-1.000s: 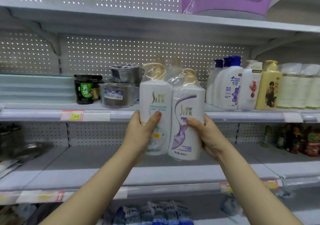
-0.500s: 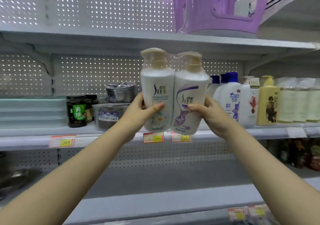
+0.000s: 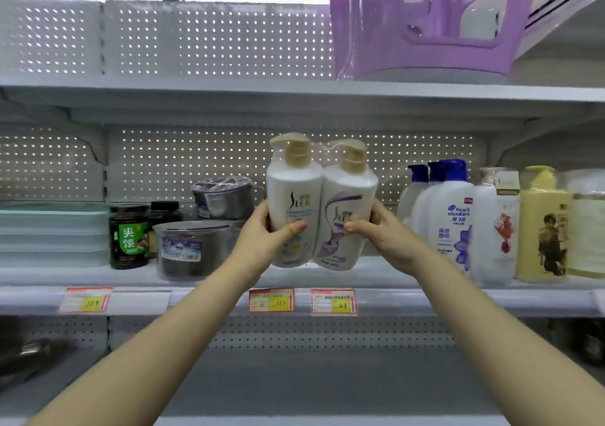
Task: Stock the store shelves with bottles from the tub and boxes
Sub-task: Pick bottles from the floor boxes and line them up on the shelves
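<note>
The twin pack of bottles (image 3: 319,209) has come up from below the shelf lip a second ago and now stands upright over the middle shelf (image 3: 229,278), further in than half a second back, in the gap between the steel pots (image 3: 193,249) on its left and the blue-capped bottles (image 3: 455,216) on its right. Whether its base touches the shelf I cannot tell. The left hand (image 3: 265,239) and right hand (image 3: 389,239) still clasp it from either side, fingers (image 3: 294,229) curled round the lower halves with both thumbs pressed on the front labels. The pack is two white pump bottles side by side, bound in clear film that bunches round their beige pump heads; the left label shows pale green with flowers, the right a purple swirl, both reading SLEK. Red-and-yellow price tags (image 3: 271,299) sit on the shelf edge just below it.
</note>
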Demonstrator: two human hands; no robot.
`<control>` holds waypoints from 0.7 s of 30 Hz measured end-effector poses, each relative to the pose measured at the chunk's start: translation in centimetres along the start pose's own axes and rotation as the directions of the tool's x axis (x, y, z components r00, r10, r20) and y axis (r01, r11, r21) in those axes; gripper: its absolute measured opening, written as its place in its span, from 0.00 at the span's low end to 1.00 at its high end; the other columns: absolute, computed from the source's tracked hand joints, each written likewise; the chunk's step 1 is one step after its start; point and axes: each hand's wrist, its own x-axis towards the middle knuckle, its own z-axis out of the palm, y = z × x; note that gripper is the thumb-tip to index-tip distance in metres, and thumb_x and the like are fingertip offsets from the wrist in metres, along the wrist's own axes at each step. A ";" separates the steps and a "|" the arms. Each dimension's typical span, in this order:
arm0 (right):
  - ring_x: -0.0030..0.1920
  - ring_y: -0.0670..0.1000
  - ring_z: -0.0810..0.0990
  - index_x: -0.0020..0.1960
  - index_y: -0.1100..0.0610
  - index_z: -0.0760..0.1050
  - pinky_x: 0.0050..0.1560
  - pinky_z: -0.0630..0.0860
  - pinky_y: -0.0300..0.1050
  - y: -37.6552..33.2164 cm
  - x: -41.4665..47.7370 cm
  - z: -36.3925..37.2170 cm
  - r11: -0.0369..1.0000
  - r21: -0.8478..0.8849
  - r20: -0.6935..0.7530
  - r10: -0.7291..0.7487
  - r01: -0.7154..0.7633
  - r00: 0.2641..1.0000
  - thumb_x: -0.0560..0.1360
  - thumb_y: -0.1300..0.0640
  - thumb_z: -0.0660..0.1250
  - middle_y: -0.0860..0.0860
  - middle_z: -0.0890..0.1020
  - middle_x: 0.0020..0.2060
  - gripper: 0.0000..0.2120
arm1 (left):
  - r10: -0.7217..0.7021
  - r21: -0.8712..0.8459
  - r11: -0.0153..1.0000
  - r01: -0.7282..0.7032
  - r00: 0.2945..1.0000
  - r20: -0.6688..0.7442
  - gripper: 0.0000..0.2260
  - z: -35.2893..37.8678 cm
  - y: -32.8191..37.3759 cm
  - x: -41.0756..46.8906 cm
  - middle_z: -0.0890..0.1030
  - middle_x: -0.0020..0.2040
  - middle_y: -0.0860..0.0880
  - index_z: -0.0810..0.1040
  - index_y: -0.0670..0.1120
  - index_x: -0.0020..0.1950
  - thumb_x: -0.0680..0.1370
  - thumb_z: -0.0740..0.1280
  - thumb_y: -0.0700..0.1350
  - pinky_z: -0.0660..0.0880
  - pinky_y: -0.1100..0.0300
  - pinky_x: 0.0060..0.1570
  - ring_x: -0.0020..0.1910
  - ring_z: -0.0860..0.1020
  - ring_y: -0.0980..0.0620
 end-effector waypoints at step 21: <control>0.55 0.47 0.82 0.64 0.48 0.69 0.54 0.79 0.43 4.6 3.2 -0.1 0.983 -0.117 -0.006 0.143 -0.143 0.990 0.71 0.59 0.75 0.49 0.82 0.57 0.26 | -0.273 0.106 0.960 0.261 0.954 0.122 0.23 -0.9 -4.5 4.2 0.83 0.55 0.52 0.72 0.49 0.63 0.72 0.75 0.46 0.79 0.59 0.49 0.52 0.83 0.55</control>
